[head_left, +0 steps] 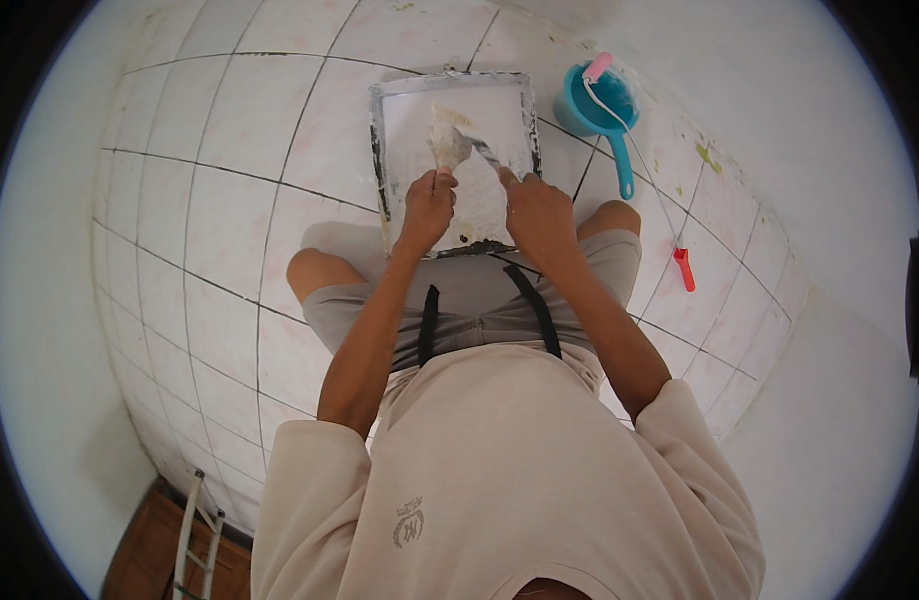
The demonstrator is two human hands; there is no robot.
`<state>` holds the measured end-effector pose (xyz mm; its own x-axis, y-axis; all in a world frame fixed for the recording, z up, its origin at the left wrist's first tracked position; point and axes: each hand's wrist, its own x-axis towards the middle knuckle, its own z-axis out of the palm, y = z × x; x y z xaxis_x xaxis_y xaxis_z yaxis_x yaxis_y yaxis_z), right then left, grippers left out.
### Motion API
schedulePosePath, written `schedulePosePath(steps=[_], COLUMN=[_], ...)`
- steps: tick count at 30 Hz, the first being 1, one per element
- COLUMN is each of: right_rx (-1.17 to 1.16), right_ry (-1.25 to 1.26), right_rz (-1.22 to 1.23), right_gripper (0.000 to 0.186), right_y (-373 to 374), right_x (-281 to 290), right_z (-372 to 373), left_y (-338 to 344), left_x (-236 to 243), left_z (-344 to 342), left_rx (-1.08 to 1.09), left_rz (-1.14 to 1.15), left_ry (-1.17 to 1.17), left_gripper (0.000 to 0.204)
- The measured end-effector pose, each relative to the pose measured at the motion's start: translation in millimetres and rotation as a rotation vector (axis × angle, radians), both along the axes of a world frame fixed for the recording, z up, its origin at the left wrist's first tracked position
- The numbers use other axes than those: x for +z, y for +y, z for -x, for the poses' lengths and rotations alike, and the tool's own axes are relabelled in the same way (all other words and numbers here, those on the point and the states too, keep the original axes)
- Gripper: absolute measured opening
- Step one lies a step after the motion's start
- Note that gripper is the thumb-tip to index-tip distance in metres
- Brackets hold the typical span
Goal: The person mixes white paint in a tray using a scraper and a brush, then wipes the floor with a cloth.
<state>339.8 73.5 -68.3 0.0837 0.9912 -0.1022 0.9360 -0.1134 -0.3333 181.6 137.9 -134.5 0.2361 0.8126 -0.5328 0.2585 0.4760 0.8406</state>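
Note:
My left hand [427, 210] grips the handle of a wide putty knife [445, 130], its blade coated with cream-white paste. My right hand [537, 218] holds a metal scraper [482, 150] angled up to the left, its tip touching or very close to the coated blade. Both tools are over a square, shallow tray [377, 130] in front of my crossed legs, with white material inside and a dark, smeared rim.
A blue plastic dipper [618, 163] stands right of the tray, with a pink paint roller [598, 67] across it and its red handle [685, 268] on the white tiled floor [219, 230]. Pale walls curve along both sides. A ladder [189, 520] and wooden door [136, 548] show at lower left.

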Motion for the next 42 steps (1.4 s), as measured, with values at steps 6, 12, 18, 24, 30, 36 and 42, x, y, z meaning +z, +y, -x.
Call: schedulePosePath(steps=[6,12,18,24,30,36,42], right_rx=[0.056,0.144,0.028,-0.001,0.056,0.179,0.160], right_ry=[-0.037,-0.012,0.052,-0.016,-0.013,0.005,-0.040], right_rz=[-0.011,0.087,0.052,0.145,0.107,-0.097,-0.021], right_gripper=[0.037,0.018,0.029,0.036,0.026,0.009,0.012], right_y=[30.4,70.9,66.7,30.9,35.1,67.7,97.2], right_x=[-5.9,-13.9,-15.4,-7.7,-7.0,-13.6,-8.4], right_z=[-19.1,-32.4,-33.1,-8.6,3.5,-12.1,-25.0], left_y=[9.2,20.5,27.7,28.0,18.3,16.6,13.2], left_x=[-0.8,-4.8,-5.1,-15.3,-20.6,-24.4,-33.7], left_z=[5.5,9.5,6.4,9.9,10.2,15.7,16.7], left_rx=[-0.098,-0.029,-0.008,0.022,-0.048,-0.173,-0.190], left_rz=[0.008,0.127,0.128,0.164,0.122,-0.033,-0.121], left_ry=[-0.036,-0.086,-0.082,-0.070,-0.055,0.021,0.054], left_gripper=[0.035,0.034,0.035,0.035,0.034,0.036,0.036])
